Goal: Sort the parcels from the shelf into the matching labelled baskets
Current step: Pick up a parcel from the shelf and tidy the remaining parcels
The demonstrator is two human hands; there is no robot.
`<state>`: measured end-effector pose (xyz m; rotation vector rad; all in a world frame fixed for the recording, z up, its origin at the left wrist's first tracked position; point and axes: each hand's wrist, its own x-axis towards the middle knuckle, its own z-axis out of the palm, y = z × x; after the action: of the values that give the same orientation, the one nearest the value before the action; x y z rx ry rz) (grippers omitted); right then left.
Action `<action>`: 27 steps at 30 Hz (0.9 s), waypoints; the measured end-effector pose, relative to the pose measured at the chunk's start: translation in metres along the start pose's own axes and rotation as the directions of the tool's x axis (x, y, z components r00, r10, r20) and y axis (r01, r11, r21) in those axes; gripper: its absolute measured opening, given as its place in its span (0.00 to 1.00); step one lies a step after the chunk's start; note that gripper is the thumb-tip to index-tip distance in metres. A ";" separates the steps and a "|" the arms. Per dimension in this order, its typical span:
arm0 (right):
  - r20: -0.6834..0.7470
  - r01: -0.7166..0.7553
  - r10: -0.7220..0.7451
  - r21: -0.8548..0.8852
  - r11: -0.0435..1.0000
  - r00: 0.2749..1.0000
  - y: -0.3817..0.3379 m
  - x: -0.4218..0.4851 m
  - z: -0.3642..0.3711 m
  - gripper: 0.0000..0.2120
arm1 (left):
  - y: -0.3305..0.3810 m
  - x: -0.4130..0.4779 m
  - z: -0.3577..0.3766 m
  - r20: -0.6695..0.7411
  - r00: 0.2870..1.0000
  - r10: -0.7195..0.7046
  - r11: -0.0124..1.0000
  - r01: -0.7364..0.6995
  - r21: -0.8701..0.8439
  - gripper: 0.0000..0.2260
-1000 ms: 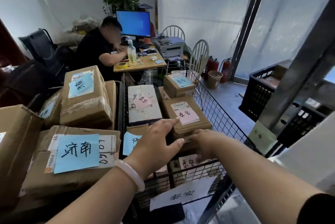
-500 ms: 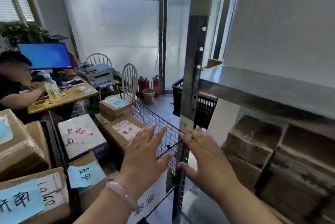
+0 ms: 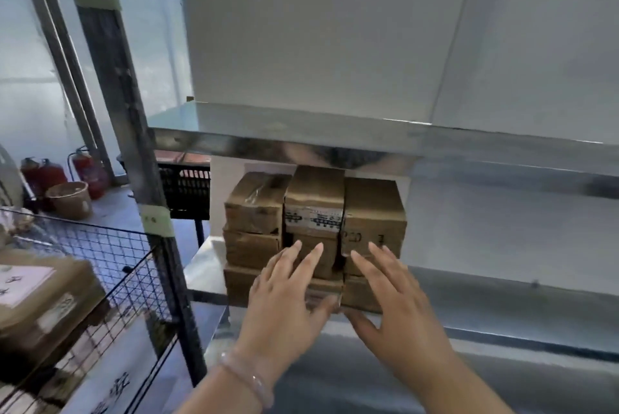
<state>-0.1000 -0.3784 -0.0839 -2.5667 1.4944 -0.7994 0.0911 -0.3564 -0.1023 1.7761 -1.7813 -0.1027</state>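
On steel shelf point(image 3: 502, 299) mid-frame, parcels point(image 3: 315, 209) packed tight to save room; left hand point(image 3: 284, 299) and right hand point(image 3: 398, 310) spread, empty, likely reaching for one.

Comes into view as two hands, left hand point(image 3: 284, 293) and right hand point(image 3: 395, 306), bare all the way down to the bottom edge of view. Wears one bangle point(image 3: 248, 380) on the left wrist (pale pink, smooth, glassy, slightly translucent). Looks like a plain rounded ring, thick rather than thin, catching a small bright glint on its outer side. Shows short fingernails point(image 3: 319, 246) with a natural pale sheen; blurs too much for finer detail.
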 end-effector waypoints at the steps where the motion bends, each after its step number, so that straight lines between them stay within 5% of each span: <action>1: -0.002 -0.030 0.030 0.003 1.000 1.000 0.008 -0.006 -0.005 0.34 | 0.012 0.002 0.005 0.007 1.000 0.022 1.000 -0.022 -0.010 0.35; 6: -0.034 -0.077 0.078 0.034 0.996 0.996 0.050 -0.016 -0.027 0.38 | 0.064 0.026 0.025 0.015 0.997 0.078 0.997 -0.078 -0.001 0.34; 16: 0.009 -0.026 0.025 0.147 0.989 1.000 0.157 0.004 -0.060 0.33 | 0.126 0.104 0.074 -0.074 0.968 -0.240 0.954 0.249 0.167 0.37; 27: 0.169 -0.028 -0.025 0.304 0.952 0.985 0.218 0.036 -0.048 0.30 | 0.146 0.119 0.119 -0.302 0.869 -0.393 0.845 0.471 0.255 0.33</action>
<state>-0.2813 -0.5138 -0.0946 -2.3376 1.2163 -0.7226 -0.0825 -0.4960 -0.0875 2.2996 -1.2465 0.2255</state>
